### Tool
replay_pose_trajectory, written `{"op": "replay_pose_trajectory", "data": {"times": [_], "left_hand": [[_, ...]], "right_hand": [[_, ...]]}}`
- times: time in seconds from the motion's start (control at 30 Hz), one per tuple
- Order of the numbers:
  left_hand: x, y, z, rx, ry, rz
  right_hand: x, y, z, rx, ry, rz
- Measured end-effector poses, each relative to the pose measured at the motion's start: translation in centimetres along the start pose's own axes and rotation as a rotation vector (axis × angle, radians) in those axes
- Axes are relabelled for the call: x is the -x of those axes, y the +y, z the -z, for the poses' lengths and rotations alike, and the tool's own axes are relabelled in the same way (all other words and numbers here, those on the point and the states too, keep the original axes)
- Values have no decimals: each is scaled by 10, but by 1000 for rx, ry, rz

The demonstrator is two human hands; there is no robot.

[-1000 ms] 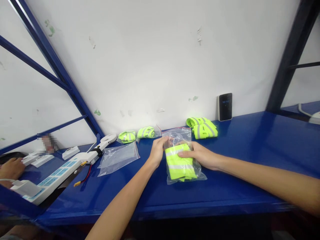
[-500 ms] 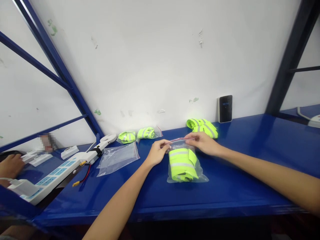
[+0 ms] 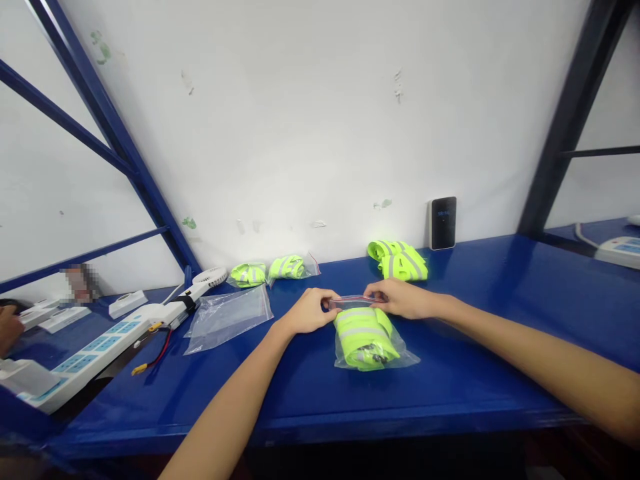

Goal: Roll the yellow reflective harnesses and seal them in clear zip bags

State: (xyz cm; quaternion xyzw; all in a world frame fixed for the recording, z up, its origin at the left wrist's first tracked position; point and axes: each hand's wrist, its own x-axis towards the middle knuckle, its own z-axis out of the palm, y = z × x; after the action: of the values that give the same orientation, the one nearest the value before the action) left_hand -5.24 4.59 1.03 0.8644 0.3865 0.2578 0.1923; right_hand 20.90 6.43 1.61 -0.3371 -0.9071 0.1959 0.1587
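A clear zip bag [image 3: 367, 343] lies flat on the blue shelf with a folded neon-yellow reflective vest [image 3: 363, 338] inside. My left hand [image 3: 310, 311] and my right hand [image 3: 400, 299] pinch opposite ends of the bag's red-lined zip edge [image 3: 356, 301], just above the vest. Behind my right hand is a loose bundle of yellow vest [image 3: 399, 260]. Two smaller bagged vest rolls [image 3: 249, 275] [image 3: 287, 267] lie to the left, behind my left forearm. An empty clear bag [image 3: 227, 320] lies left of my left hand.
A white power strip [image 3: 85, 353] with a wired yellow connector [image 3: 149, 359] and a small white fan [image 3: 210, 275] sit at left. A co-worker's hand [image 3: 7, 330] shows at the far left edge. A black device [image 3: 443, 223] stands against the white wall. Blue shelf uprights [image 3: 565, 120] frame the view.
Both hands have moved from the bag's sides to its top edge, pulling the zip edge taut and lower toward the vest. The view has shifted slightly.
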Motion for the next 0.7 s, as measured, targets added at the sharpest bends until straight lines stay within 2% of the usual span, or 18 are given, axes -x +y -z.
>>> {"op": "replay_pose_trajectory", "data": {"times": [0.1,0.23,0.43,0.57,0.7], "left_hand": [[1,2,4,58,-100,12],[2,9,4,103,-202,-32],[-2,11,-10,132,-81,-12],[-3,2,-9,211,28,24],[-2,-2,-7,152,44,33]], "right_hand": [[1,-5,6,-115,-47,-9],[1,-17,10,-254,-36,1],[-4,-23,0,-308,27,12],[-2,-20,0,-325,39,-26],[0,-17,4,-305,-3,-15]]}}
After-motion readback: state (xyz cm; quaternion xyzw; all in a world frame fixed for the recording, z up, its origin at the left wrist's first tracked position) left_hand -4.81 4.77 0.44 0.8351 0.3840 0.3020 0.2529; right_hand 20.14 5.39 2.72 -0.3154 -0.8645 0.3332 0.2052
